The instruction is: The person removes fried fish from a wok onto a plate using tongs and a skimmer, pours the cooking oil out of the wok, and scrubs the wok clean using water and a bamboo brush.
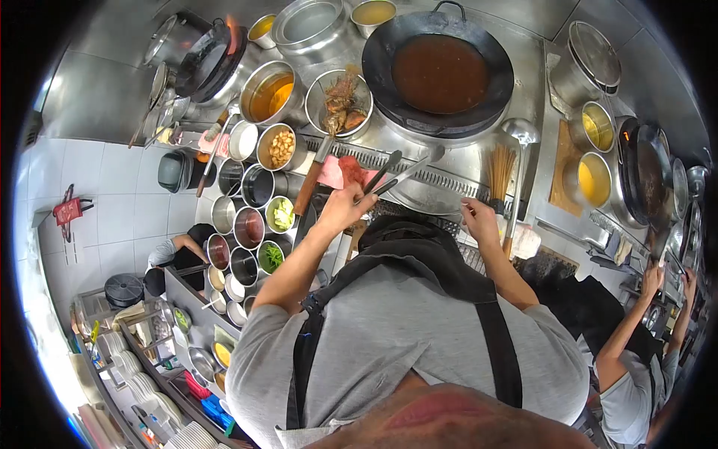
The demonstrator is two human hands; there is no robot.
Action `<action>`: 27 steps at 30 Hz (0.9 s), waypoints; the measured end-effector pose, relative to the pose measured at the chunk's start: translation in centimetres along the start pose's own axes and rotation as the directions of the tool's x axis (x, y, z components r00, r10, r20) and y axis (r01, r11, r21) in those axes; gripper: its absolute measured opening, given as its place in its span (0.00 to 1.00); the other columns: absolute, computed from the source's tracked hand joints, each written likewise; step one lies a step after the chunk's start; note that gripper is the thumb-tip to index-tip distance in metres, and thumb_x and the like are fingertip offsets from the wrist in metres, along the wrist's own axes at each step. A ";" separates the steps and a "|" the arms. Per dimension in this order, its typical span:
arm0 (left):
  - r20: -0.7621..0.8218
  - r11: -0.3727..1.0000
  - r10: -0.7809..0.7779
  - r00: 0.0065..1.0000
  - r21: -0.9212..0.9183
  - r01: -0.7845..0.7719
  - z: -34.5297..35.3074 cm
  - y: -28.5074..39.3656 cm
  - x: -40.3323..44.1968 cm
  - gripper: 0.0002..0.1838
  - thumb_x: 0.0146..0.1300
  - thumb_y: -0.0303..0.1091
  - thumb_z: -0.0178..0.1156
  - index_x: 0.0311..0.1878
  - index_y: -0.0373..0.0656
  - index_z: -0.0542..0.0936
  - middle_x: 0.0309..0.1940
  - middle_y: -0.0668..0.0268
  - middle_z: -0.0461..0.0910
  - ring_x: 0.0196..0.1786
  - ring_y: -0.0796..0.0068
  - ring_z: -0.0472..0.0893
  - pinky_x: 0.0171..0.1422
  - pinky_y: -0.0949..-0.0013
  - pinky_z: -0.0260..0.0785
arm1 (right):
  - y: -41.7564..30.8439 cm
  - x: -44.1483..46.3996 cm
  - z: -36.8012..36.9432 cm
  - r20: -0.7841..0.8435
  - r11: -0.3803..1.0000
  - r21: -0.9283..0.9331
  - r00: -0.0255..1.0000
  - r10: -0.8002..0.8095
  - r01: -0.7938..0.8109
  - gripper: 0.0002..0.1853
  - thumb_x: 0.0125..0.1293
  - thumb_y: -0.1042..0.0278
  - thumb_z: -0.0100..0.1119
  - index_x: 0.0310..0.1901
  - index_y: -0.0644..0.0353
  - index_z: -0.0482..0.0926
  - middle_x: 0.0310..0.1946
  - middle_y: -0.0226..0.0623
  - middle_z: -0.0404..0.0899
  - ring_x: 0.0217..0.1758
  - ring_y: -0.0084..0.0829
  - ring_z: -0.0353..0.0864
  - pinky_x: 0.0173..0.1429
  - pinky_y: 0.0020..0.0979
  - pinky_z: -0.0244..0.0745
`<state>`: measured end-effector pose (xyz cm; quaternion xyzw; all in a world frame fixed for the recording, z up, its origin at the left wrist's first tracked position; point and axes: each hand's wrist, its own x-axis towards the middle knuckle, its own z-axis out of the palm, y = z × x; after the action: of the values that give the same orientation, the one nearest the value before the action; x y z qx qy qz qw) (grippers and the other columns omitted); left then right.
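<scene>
My left hand point(345, 207) is closed around a pair of tongs point(387, 173), whose two arms spread toward the stove. Close by lies a red and pink cloth point(348, 173). The fingers of my right hand point(479, 219) pinch the rim of an oval metal plate point(426, 196) in front of my apron. Beyond the tongs, a strainer point(317, 86) with a wooden handle holds browned, fried-looking pieces of food point(342, 105). A large black wok point(378, 61) with brown liquid sits on the stove ahead.
Steel pots of ingredients, including nuts point(281, 148) and chopped greens point(272, 257), stand at left. A flame point(232, 34) burns by the far-left wok. A ladle point(521, 133) and bamboo brush point(499, 170) lie right. A co-worker point(632, 389) works at right; another person point(179, 251) is at left.
</scene>
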<state>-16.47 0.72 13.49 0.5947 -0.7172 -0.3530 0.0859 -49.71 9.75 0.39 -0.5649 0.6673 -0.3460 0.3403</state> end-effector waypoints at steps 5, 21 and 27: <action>0.058 0.921 -0.142 0.988 -0.359 0.153 -0.7 -0.9 -2.6 0.14 0.61 0.37 0.67 0.31 0.39 0.74 0.21 0.66 0.77 0.20 0.84 0.73 0.24 0.73 0.65 | -1.2 0.7 0.6 0.032 0.999 -0.030 0.999 -0.026 0.027 0.12 0.63 0.72 0.58 0.46 0.66 0.81 0.27 0.43 0.83 0.23 0.28 0.82 0.32 0.30 0.76; -0.083 0.979 0.199 0.976 -0.032 -0.202 -11.3 1.1 -5.6 0.23 0.62 0.35 0.64 0.58 0.35 0.76 0.42 0.46 0.82 0.46 0.55 0.84 0.51 0.62 0.73 | -0.1 -1.9 -4.5 -0.047 0.969 0.074 0.969 0.241 -0.238 0.13 0.64 0.71 0.57 0.48 0.68 0.80 0.23 0.38 0.80 0.22 0.24 0.78 0.29 0.27 0.72; -0.284 0.888 0.430 0.857 0.301 -0.346 -8.5 2.7 6.7 0.20 0.63 0.41 0.60 0.53 0.37 0.78 0.41 0.45 0.81 0.44 0.44 0.81 0.50 0.53 0.73 | 0.7 -3.8 -3.9 -0.030 0.975 0.013 0.974 0.224 -0.224 0.12 0.64 0.68 0.58 0.47 0.62 0.82 0.28 0.45 0.83 0.24 0.32 0.83 0.33 0.32 0.77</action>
<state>-15.87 -8.73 19.40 0.4947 -0.8340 -0.1300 0.2069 -52.89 13.91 2.08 -0.4791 0.7304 -0.3172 0.3693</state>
